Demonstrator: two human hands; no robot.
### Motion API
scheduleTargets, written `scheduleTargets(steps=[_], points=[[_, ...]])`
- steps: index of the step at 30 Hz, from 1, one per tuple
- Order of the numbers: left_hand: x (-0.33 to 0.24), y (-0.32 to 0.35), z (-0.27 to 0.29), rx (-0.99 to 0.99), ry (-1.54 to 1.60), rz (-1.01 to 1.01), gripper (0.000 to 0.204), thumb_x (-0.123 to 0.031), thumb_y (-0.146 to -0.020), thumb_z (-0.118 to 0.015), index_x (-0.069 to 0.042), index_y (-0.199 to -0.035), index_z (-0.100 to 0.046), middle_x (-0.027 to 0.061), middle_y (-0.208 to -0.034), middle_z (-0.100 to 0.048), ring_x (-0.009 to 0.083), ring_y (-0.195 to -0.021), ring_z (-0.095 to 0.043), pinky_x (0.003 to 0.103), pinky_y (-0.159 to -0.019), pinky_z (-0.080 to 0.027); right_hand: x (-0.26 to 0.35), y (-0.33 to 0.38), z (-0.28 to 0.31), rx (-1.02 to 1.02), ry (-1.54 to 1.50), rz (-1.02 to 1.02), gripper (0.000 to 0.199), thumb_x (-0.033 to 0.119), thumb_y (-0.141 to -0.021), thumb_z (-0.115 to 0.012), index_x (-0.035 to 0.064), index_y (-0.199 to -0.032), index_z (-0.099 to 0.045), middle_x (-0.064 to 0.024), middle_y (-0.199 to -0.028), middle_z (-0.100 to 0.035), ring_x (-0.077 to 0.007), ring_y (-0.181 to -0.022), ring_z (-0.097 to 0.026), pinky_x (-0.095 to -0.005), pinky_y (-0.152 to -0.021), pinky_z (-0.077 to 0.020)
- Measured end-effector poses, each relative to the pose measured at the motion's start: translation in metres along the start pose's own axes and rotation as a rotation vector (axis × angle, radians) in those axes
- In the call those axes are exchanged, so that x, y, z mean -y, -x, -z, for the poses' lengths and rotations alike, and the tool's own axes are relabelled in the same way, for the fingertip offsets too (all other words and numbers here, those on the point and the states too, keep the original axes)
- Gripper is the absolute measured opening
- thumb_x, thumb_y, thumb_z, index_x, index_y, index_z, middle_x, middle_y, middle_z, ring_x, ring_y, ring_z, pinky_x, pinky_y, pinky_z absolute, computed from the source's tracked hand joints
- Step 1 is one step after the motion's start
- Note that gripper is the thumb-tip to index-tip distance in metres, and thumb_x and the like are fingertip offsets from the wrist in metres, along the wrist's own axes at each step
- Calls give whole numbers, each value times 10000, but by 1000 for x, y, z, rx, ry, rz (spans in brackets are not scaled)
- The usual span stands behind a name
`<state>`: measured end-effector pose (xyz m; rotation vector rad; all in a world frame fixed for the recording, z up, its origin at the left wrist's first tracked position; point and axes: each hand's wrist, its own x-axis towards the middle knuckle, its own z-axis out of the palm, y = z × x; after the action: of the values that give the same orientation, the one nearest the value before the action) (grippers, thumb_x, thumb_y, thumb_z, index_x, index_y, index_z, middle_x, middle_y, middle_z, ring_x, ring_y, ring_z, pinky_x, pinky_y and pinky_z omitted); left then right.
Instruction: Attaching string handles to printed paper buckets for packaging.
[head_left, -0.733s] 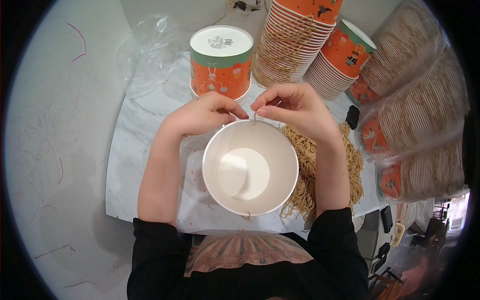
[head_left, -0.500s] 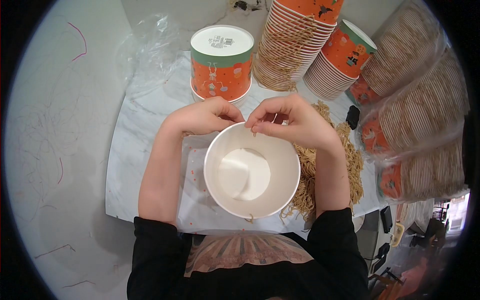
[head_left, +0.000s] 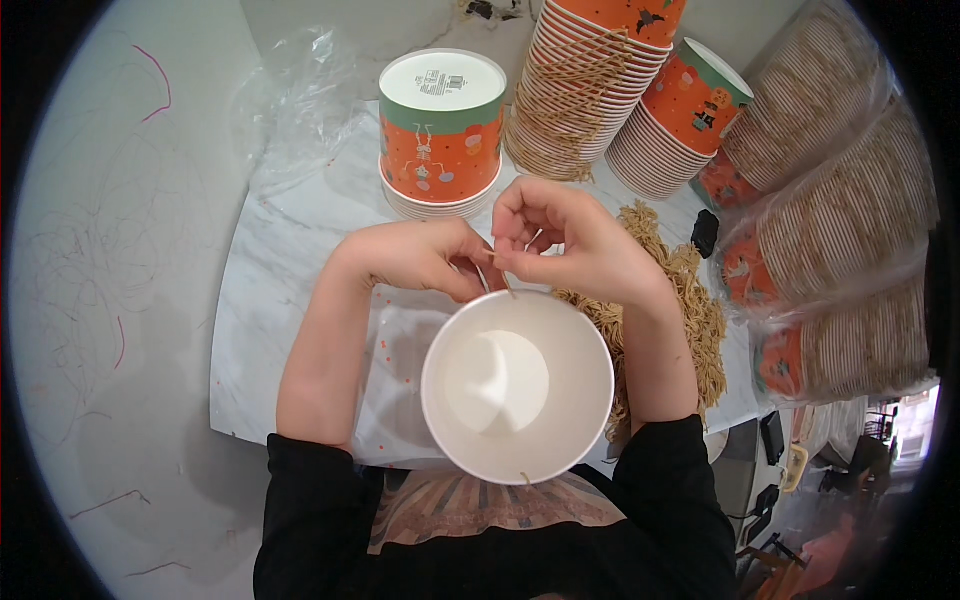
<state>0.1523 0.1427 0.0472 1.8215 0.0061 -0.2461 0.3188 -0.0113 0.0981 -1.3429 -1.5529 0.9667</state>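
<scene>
A white paper bucket (head_left: 517, 455) stands tilted in front of my chest, its open mouth facing up and its inside bare. At its far rim a short tan cord (head_left: 508, 284) runs up toward my fingers. My right hand (head_left: 575, 240) is closed in a pinch on this cord, just beyond the rim. Close beside it, my left hand (head_left: 425, 258) has curled fingers at the cord and the bucket's far side; what lies inside them is hidden. A small cord end (head_left: 525, 477) also shows at the near rim.
A heap of tan cords (head_left: 690, 330) lies by my right forearm. Orange and green buckets (head_left: 440, 150) stand upside down at the back, near a tall stack (head_left: 590, 90) with cords draped over it. Plastic-wrapped stacks (head_left: 830, 220) line the right side. Crumpled clear plastic (head_left: 310, 110) lies back left.
The bucket has moved toward my chest and slightly right. My left hand has come lower and off the rim, and the cord now shows stretched between rim and fingers.
</scene>
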Motion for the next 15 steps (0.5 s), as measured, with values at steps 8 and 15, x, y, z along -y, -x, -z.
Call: scheduleTargets(steps=[8,15], points=[[-15,-5,-28,80,-113,-4,175,-70,-867,-728,6,-1024,-715,22,-920,-710,95,-830,-643,262,-734,-518,15,14,17,374,117,47,88,22,-825,-716,33,-878,-646,1,-839,-681,-78,-794,-636,-250,-723,-520],[-42,2,-30,144,-256,22,201,-81,-888,-696,22,-1060,-692,25,-929,-695,88,-792,-602,261,-705,-506,29,23,23,444,212,141,77,13,-834,-715,27,-884,-658,-37,-817,-687,-137,-745,-654,-263,-698,-521]])
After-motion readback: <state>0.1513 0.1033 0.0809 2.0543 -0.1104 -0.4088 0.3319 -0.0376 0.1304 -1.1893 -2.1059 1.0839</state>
